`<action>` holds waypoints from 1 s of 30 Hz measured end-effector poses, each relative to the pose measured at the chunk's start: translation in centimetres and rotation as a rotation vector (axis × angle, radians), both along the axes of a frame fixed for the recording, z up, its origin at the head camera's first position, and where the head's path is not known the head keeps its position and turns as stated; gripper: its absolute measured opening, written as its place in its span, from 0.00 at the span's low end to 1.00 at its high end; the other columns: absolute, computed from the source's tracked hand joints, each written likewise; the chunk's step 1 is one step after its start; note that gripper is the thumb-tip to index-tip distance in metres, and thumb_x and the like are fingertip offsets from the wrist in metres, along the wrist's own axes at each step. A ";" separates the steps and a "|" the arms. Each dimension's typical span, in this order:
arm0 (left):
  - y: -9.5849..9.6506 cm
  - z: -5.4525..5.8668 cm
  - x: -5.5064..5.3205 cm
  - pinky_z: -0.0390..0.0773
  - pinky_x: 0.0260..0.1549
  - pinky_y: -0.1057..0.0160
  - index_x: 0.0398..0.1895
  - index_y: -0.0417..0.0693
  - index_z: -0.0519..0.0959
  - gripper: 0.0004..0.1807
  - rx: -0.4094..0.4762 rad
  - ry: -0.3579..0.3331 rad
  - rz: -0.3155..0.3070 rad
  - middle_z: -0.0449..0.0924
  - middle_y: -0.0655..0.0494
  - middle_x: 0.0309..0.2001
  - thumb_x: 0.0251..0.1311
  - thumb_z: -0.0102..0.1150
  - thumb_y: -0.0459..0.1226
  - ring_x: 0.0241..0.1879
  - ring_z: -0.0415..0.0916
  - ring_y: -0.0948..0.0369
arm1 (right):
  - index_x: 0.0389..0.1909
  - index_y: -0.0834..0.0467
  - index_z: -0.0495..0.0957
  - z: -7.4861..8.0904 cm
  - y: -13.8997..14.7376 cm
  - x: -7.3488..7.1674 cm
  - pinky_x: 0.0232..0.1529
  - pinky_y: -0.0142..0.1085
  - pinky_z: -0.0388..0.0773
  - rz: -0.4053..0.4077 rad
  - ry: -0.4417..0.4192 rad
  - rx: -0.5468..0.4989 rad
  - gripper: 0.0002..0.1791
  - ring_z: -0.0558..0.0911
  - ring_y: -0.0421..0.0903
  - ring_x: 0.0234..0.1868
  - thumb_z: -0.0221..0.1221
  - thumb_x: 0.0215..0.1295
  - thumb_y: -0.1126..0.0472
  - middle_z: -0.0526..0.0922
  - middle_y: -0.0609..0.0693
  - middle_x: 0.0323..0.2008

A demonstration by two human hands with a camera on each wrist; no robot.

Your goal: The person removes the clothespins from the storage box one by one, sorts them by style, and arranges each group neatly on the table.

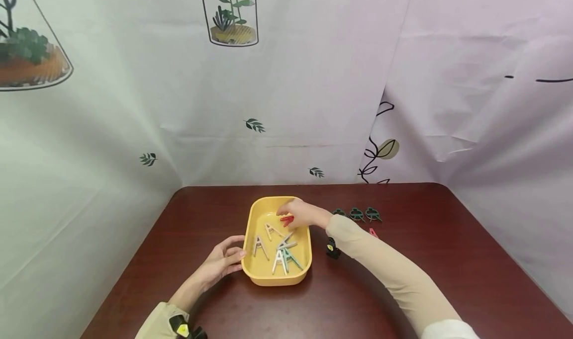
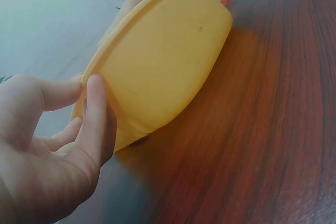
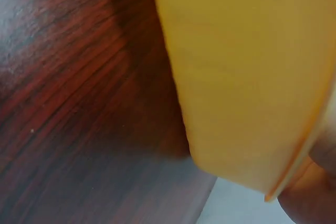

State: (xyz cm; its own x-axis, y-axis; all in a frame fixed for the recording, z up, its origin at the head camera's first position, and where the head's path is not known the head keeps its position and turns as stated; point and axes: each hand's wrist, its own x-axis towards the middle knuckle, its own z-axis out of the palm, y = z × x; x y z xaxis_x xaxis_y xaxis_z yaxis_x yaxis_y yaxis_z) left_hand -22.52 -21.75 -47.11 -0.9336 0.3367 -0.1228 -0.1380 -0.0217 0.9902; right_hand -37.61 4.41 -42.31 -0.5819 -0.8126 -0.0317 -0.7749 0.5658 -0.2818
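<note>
A yellow plastic basket (image 1: 253,272) sits on the table. Its left rim is held by my left hand (image 1: 222,257); in the left wrist view the left fingers (image 2: 95,103) lie against the outer wall near the rim. Over the far right part of the basket, my right hand (image 1: 301,213) reaches inside and pinches a red clothespin (image 1: 287,220). Below lie several clothespins: a pale one (image 1: 271,231), a greyish one (image 1: 260,245), a white one (image 1: 279,263) and a teal one (image 1: 291,258). The right wrist view mostly shows the basket's outer wall (image 3: 241,77), hiding the right fingertips.
Three dark green round clips (image 1: 356,214) lie in a row right of the basket, the leftmost partly behind the right wrist. Another red clothespin (image 1: 373,232) lies just beyond the right sleeve. A patterned cloth wall (image 1: 286,105) stands behind the dark wooden table (image 1: 215,200).
</note>
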 end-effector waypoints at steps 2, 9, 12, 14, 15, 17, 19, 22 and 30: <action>0.0 0.0 0.0 0.83 0.39 0.68 0.68 0.37 0.55 0.33 0.000 0.002 0.004 0.79 0.57 0.40 0.65 0.58 0.36 0.37 0.81 0.66 | 0.56 0.60 0.78 -0.1 -0.4 0.1 0.60 0.38 0.74 0.015 0.026 0.032 0.26 0.79 0.46 0.56 0.69 0.55 0.63 0.82 0.51 0.54; 0.0 -0.2 0.0 0.83 0.39 0.68 0.67 0.38 0.55 0.32 -0.001 0.005 0.000 0.79 0.58 0.39 0.66 0.57 0.36 0.37 0.80 0.66 | 0.53 0.58 0.80 -0.6 -1.5 0.0 0.47 0.29 0.77 0.050 0.117 0.128 0.20 0.78 0.39 0.42 0.65 0.57 0.67 0.84 0.48 0.44; 0.0 -0.3 0.1 0.83 0.39 0.68 0.67 0.37 0.55 0.31 -0.003 0.009 -0.005 0.79 0.58 0.39 0.66 0.57 0.35 0.37 0.80 0.66 | 0.49 0.57 0.81 -0.8 -1.8 0.0 0.36 0.27 0.72 0.079 0.148 0.141 0.18 0.72 0.37 0.32 0.64 0.57 0.69 0.81 0.46 0.32; -0.1 -0.2 0.1 0.82 0.39 0.68 0.67 0.37 0.55 0.31 -0.001 0.013 -0.007 0.79 0.58 0.39 0.66 0.56 0.35 0.37 0.80 0.66 | 0.46 0.56 0.81 -0.9 -1.9 -0.1 0.31 0.27 0.67 0.096 0.171 0.137 0.15 0.68 0.37 0.27 0.62 0.57 0.70 0.74 0.44 0.25; -0.1 -0.2 0.1 0.82 0.39 0.68 0.68 0.36 0.54 0.32 -0.001 0.017 -0.009 0.79 0.58 0.39 0.66 0.56 0.35 0.37 0.80 0.66 | 0.45 0.56 0.81 -0.9 -2.0 -0.1 0.30 0.26 0.64 0.100 0.178 0.132 0.14 0.67 0.37 0.26 0.62 0.57 0.71 0.71 0.43 0.23; -0.1 -0.2 0.1 0.82 0.39 0.69 0.68 0.37 0.54 0.32 0.004 0.016 -0.010 0.79 0.58 0.39 0.66 0.56 0.35 0.37 0.80 0.66 | 0.42 0.56 0.81 -0.9 -2.1 -0.1 0.28 0.26 0.62 0.103 0.190 0.126 0.13 0.65 0.36 0.24 0.61 0.57 0.71 0.66 0.42 0.20; -0.1 -0.2 0.0 0.82 0.39 0.69 0.68 0.35 0.54 0.32 0.007 0.025 -0.019 0.80 0.58 0.39 0.67 0.56 0.35 0.37 0.80 0.66 | 0.41 0.55 0.81 -0.9 -2.1 -0.1 0.28 0.26 0.60 0.103 0.195 0.130 0.12 0.64 0.36 0.23 0.60 0.58 0.72 0.64 0.41 0.19; 0.0 -0.2 0.1 0.82 0.39 0.69 0.67 0.36 0.55 0.31 0.010 0.023 -0.019 0.80 0.59 0.39 0.67 0.56 0.35 0.37 0.80 0.67 | 0.43 0.56 0.81 -0.7 -2.1 -0.1 0.29 0.25 0.62 0.101 0.170 0.119 0.13 0.65 0.36 0.24 0.60 0.58 0.72 0.68 0.43 0.20; 0.0 -0.2 0.0 0.82 0.38 0.69 0.67 0.36 0.55 0.31 0.009 0.020 -0.015 0.79 0.58 0.39 0.67 0.56 0.35 0.37 0.80 0.66 | 0.54 0.57 0.79 0.4 -1.5 -0.2 0.40 0.29 0.76 0.062 0.079 0.042 0.19 0.77 0.38 0.38 0.62 0.60 0.64 0.84 0.47 0.40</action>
